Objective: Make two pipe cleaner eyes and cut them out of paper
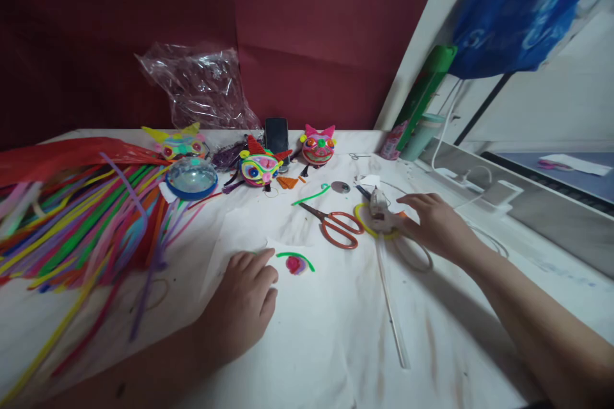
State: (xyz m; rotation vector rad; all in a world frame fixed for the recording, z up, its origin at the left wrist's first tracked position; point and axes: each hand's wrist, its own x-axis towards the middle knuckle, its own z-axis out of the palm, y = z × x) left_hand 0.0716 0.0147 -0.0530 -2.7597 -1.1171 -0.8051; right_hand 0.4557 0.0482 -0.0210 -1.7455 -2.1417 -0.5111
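Note:
My left hand rests on a white sheet of paper, fingers loosely bent and apart, holding nothing. Beside its index fingertip lie a curved green fuzzy strip and a small pink-and-purple round piece. At the right, my right hand is open, finger and thumb apart beside what looks like a clear glue gun. Its thumb appears to touch the gun, though blur hides the exact contact. A long clear glue stick extends from the gun toward me. Orange-handled scissors lie open between my hands.
Colourful pipe cleaners spread across the left. Behind stand decorated lion-like heads, a blue-rimmed round container, a phone and clear plastic wrapping. A power strip with cables borders the right side.

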